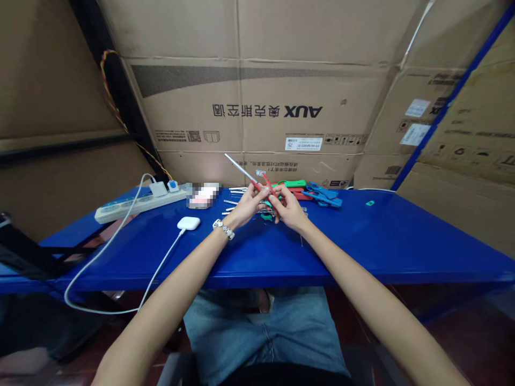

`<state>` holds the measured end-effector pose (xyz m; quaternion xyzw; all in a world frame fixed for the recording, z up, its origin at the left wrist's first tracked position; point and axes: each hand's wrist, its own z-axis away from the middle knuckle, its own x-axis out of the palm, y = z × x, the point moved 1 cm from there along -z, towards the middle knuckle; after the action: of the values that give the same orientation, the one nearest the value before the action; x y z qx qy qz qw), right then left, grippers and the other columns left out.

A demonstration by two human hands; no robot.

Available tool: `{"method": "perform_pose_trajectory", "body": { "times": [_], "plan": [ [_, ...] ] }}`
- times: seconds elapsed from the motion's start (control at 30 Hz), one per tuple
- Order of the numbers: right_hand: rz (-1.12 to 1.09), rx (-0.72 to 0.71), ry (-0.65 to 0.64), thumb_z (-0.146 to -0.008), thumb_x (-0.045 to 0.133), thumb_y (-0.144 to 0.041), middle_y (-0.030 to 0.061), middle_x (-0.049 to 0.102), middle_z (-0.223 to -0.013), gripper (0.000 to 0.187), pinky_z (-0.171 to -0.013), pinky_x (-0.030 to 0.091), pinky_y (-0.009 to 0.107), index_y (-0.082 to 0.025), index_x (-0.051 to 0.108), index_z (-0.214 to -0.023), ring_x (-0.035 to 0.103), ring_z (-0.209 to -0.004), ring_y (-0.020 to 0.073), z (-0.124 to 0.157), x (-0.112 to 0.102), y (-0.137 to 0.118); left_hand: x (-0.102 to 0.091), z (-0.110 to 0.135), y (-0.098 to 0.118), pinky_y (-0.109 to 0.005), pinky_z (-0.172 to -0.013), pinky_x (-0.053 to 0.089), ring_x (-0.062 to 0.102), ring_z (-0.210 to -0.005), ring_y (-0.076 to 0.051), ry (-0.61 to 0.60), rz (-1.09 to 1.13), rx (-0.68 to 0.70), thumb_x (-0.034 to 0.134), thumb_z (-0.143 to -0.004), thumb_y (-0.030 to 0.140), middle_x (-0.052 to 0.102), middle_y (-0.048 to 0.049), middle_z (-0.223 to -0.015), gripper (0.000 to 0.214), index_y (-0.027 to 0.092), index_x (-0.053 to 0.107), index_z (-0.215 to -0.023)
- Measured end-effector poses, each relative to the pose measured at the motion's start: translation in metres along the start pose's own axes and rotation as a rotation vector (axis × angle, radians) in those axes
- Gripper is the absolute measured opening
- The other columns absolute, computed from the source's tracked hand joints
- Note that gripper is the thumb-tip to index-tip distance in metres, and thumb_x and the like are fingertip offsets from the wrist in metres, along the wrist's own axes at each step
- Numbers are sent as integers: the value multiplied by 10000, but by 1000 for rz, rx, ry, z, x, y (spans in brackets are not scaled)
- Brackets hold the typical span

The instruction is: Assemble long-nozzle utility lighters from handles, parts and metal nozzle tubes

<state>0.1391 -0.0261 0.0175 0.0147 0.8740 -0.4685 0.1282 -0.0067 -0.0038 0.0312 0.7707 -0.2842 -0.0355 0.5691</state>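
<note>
Over the middle of the blue table, my left hand point(246, 207) is closed round the lower end of a thin silver metal rod point(239, 165) that slants up to the left. My right hand point(291, 208) grips a red plastic strip point(267, 182), with a small pale label point(260, 173) by its upper end. Strip and rod cross close together at my fingertips; whether they are joined I cannot tell. Under and behind my hands lie several silver rods point(231, 202), green plastic pieces point(295, 184), red pieces point(303, 194) and blue plastic pieces point(323, 195), partly hidden by my fingers.
A white earphone case point(189, 223) on a white cable lies left of my hands. Behind it are a blurred-out flat object point(204, 195) and a white power strip point(132, 205). A small green piece point(369, 203) lies to the right. Cardboard walls point(257, 86) enclose the table point(382, 241).
</note>
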Motion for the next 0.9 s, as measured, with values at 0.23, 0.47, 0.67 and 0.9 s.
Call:
{"method": "perform_pose_trajectory", "body": {
  "times": [0.23,0.47,0.67,0.9],
  "plan": [
    [46,-71,49,-928,513,-513,19,630,-893,324,-659,532,295,-247,574,-1103,616,-766,172,-5,-1,0,0,-3,-3,-229,-697,531,646,-872,-130,29,-31,39,799,-716,487,608,5,-951,480,200,502,-961],
    [94,47,-58,-821,633,-546,-9,611,-694,461,-582,453,287,-189,609,-1111,569,-590,160,-3,-19,-2,-3,-2,-1,-244,-666,538,655,-857,-146,53,-69,58,788,-738,457,594,4,-917,446,197,519,-980],
    [429,3,-62,-949,433,-540,-5,584,-632,420,-557,353,268,-178,620,-847,512,-553,145,3,-20,-2,-7,-3,1,-263,-685,557,668,-891,-166,64,-101,78,772,-762,411,616,-14,-946,403,194,525,-994],
    [401,52,-83,-1007,338,-475,-27,592,-661,295,-603,381,272,-228,499,-998,554,-578,166,6,-12,7,-12,-5,-1,-356,-829,575,672,-978,-198,46,-122,66,755,-744,311,643,-32,-1022,394,196,532,-1048]
  ]
}}
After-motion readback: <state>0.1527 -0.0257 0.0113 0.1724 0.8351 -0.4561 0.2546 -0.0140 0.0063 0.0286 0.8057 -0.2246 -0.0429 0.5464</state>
